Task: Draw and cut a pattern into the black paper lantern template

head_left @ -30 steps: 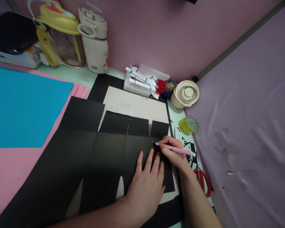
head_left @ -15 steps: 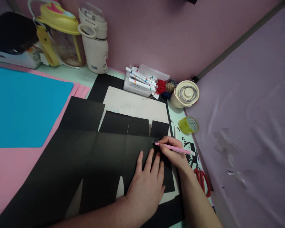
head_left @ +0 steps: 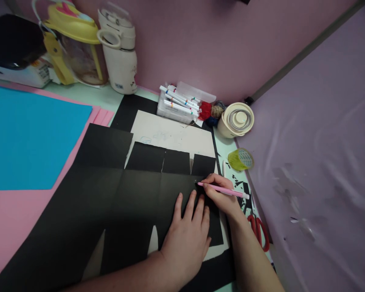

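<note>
A large sheet of black card [head_left: 140, 194] with slits cut along its far and near edges spreads over the desk. Flat on its right part lies my left hand [head_left: 187, 231], fingers spread. My right hand [head_left: 220, 192] is closed around a pink pen [head_left: 223, 189] with a white end. The pen's tip touches or hovers just over the card, beside a small pale mark, ahead of my left fingertips. Beneath the card a white board [head_left: 173, 132] with faint drawn lines shows at the far side.
Red-handled scissors [head_left: 258, 231], black paper scraps and a yellow-green tape roll [head_left: 240, 159] lie at the right. Behind are a box of markers [head_left: 179, 105], a cream round container [head_left: 237, 120] and a white bottle [head_left: 120, 65]. Blue sheets [head_left: 33, 138] lie left on pink ones.
The whole view has shifted very slightly. Both hands and the pen keep the same place on the card.
</note>
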A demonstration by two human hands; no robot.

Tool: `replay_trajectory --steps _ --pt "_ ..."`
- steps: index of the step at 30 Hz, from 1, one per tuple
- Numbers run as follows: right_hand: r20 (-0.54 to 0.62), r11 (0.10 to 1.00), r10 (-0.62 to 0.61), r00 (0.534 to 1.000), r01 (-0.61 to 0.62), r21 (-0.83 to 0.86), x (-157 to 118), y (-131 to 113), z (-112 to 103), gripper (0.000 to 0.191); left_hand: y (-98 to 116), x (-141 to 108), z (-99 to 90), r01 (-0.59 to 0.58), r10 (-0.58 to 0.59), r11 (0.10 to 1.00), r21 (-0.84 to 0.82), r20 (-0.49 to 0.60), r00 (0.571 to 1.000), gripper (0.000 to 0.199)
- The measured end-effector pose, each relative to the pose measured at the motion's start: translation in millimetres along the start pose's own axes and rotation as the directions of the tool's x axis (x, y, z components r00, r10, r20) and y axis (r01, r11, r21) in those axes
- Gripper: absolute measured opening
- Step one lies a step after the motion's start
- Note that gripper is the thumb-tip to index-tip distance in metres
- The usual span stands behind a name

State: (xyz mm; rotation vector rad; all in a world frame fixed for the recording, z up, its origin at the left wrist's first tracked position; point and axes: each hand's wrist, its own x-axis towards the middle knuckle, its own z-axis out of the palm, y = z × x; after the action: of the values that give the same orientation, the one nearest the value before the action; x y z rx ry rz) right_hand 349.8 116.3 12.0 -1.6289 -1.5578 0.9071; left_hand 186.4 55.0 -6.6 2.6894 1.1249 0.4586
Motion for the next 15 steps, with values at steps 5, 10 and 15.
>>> replay_trajectory --steps 5,10,15 --pt "0.002 1.000 0.001 1.000 -0.001 -0.008 -0.3 1.5 -0.2 0.007 -0.4 1.3 -0.4 0.001 -0.001 1.000 -0.002 0.004 1.000 0.060" --pt "0.011 0.999 -0.021 1.000 0.021 -0.024 -0.2 3.8 -1.1 0.007 -0.2 0.6 -0.6 0.004 -0.004 1.000 0.014 -0.006 1.000 0.059" --pt "-0.008 1.000 -0.016 1.000 0.016 -0.014 0.7 1.4 -0.5 0.008 0.3 -0.5 0.8 0.002 -0.002 1.000 0.007 -0.013 1.000 0.059"
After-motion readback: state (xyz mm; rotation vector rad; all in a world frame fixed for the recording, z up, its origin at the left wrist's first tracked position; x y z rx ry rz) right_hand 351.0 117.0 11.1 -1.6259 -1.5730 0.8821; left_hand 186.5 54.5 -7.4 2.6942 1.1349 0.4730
